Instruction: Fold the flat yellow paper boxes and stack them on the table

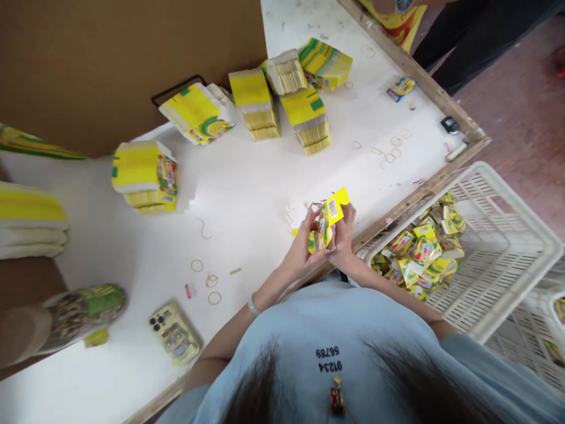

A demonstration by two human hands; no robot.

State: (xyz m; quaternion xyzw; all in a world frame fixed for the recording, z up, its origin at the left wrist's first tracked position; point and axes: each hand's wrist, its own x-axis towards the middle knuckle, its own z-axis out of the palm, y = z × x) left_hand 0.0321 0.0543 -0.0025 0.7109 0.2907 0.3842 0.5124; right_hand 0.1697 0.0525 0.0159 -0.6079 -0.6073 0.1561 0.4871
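Over the front edge of the white table, my left hand (304, 240) and my right hand (342, 237) are both closed around a small yellow carton (325, 224). It has green and coloured print, and a yellow flap with a barcode stands out at its top. My left fingers grip its left side, while my right hand presses against the right side and the flap. Just behind my hands, some small white and yellow pieces lie on the table, partly hidden. I cannot make out what is inside the carton.
Stacks of flat yellow cartons (255, 97) stand along the back. At right, a white plastic basket (507, 235) holds many small cartons (426, 247). Rubber bands (214, 298), a phone (175, 333), a jar (88, 309) and a blue box (401, 88) lie around. A person stands beyond the wooden edge.
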